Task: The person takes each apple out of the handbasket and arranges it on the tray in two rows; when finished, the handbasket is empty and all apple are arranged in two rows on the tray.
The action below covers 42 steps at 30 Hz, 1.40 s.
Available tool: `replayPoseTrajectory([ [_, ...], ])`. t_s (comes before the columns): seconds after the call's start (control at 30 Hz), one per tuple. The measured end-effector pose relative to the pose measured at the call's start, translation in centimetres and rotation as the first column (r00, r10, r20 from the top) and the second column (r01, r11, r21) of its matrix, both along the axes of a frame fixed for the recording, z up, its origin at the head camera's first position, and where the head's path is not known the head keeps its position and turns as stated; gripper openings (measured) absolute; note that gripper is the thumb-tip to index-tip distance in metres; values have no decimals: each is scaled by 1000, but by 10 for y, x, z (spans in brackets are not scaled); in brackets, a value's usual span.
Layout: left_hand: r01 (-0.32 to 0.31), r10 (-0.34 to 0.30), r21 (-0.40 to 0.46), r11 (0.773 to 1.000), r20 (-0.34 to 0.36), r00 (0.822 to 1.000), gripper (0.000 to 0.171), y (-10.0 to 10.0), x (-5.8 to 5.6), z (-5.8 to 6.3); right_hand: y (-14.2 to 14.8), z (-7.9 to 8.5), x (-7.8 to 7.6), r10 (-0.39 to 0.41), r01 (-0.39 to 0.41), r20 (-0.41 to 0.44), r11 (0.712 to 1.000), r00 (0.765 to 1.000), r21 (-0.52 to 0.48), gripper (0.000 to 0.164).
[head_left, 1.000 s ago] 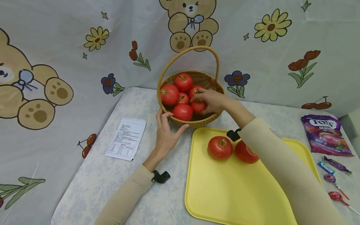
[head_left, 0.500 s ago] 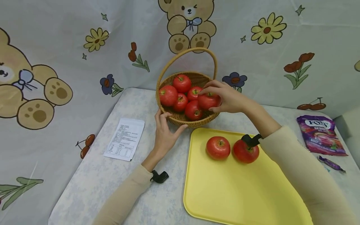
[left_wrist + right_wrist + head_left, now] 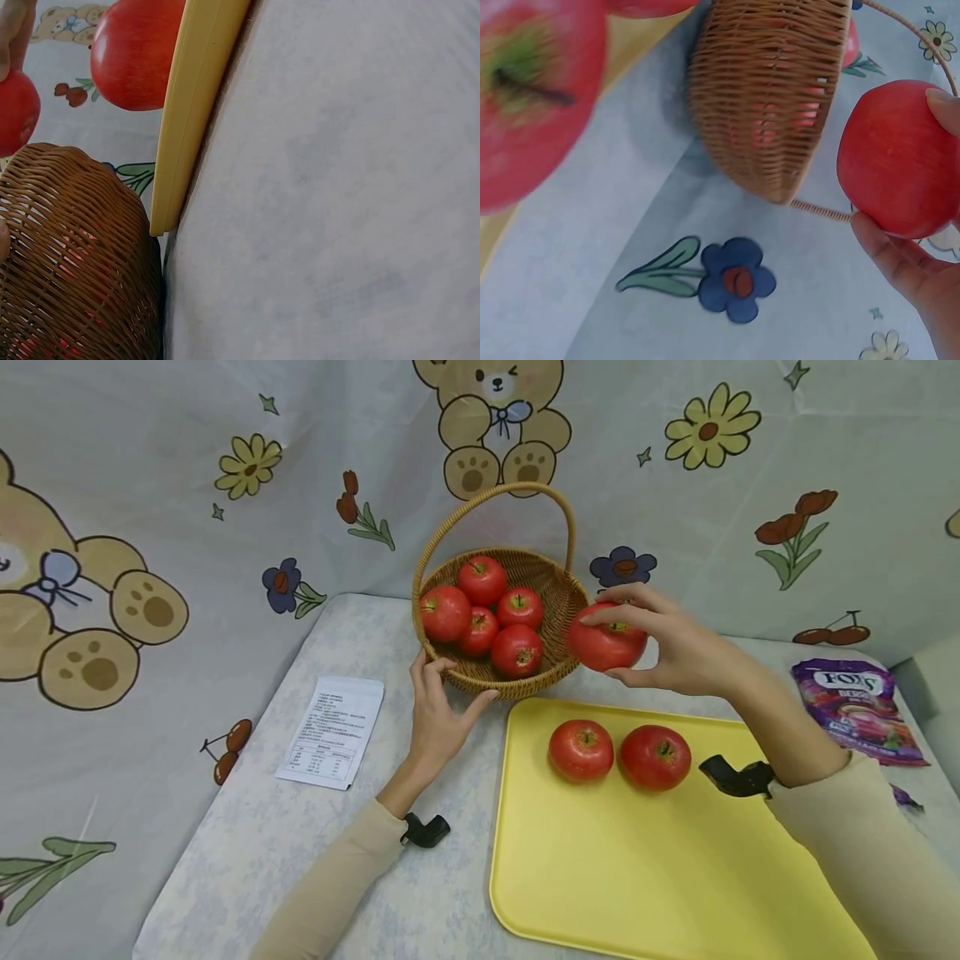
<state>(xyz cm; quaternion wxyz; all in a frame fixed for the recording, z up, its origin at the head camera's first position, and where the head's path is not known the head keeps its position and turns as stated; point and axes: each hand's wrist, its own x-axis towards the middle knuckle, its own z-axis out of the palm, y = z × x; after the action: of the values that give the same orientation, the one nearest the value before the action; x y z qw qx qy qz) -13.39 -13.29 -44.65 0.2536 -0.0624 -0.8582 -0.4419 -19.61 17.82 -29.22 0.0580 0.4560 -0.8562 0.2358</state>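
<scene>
In the head view a red apple (image 3: 604,642) is held up beside the right rim of a wicker basket (image 3: 542,683). Fingers and thumb of my right hand (image 3: 678,647) grip this apple from the right; the right wrist view shows the same apple (image 3: 900,161) clear of the basket. Several more red apples (image 3: 482,580) lie inside. My left hand (image 3: 441,718) holds the basket's front, fingertips at the rim, thumb against the woven wall. Two apples, a left one (image 3: 581,750) and a right one (image 3: 656,757), sit on a yellow tray (image 3: 600,877).
On the table's left lies a white printed packet (image 3: 332,732). A purple candy bag (image 3: 858,710) stands at the right, with a wrapped sweet (image 3: 906,797) partly behind the sleeve. The basket's tall handle (image 3: 495,493) arches above it, before a patterned cloth backdrop (image 3: 315,410).
My right hand has taken an apple from the basket's right side and moved it rightward, out past the rim. One apple left inside has shifted slightly right. My left hand stays at the basket.
</scene>
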Motion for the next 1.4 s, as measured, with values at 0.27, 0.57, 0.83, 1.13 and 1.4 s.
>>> replayPoseTrajectory([
  [0.27, 5, -5, 2, 1000, -4, 1000, 66, 3, 0, 0, 53, -15, 29, -140, 139, 7, 990, 990, 32, 77],
  [0.57, 11, -11, 5, 1000, -12, 1000, 66, 3, -1, 4, 109, -51, 65, -263, 263, 4, 964, 965, -25, 83],
  [0.83, 1, -1, 10, 1000, -18, 1000, 65, 0, -2, 7, 142, -89, 94, -361, 367, 105, 929, 927, -51, 85],
  [1.13, 3, -3, 36, 999, -19, 1000, 66, 1, 0, 4, 155, -117, 109, -366, 376, 151, 926, 918, -39, 82],
  [1.4, 13, -13, 35, 999, -14, 1000, 66, 3, 1, 3, 154, -121, 114, -370, 368, 141, 929, 918, 40, 82],
])
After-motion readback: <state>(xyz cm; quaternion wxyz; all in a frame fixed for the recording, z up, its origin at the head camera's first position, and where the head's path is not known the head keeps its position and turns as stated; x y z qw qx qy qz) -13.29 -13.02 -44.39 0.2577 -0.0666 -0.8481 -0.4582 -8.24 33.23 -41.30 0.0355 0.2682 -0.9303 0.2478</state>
